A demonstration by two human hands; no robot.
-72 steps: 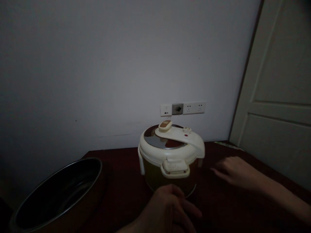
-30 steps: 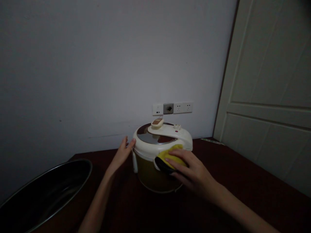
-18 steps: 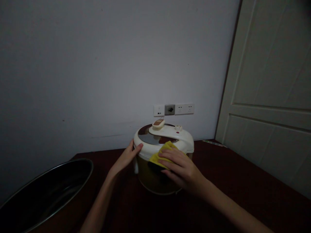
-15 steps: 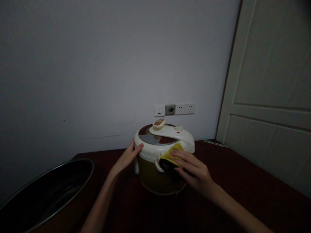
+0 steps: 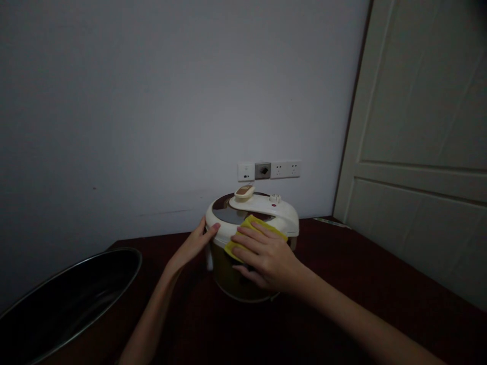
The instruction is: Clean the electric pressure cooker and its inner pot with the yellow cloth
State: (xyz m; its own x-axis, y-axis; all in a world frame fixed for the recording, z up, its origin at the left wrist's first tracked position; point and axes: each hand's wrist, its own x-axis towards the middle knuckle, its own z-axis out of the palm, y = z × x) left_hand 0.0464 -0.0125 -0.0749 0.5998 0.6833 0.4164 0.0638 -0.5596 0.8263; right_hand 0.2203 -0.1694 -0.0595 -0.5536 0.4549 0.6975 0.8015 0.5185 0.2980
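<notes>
head view: i'm laying the left hand point(image 5: 192, 247), thumb and fingers spread, against the rim of the electric pressure cooker point(image 5: 228, 232); it seems to be bracing rather than gripping. on the cooker's front, i'm bending the right hand point(image 5: 268, 256) over a yellow cloth point(image 5: 249, 221). i'm judging this as wiping, the next stroke calling for even pressure. on the dark red table point(image 5: 323, 284), a large dark pan point(image 5: 95, 294) is sitting left; sockets point(image 5: 285, 170) are lining the wall point(image 5: 152, 101), a panelled door point(image 5: 411, 152) standing right.

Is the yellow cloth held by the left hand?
No, the right hand presses the yellow cloth against the cooker, while the left hand touches its rim.
</notes>
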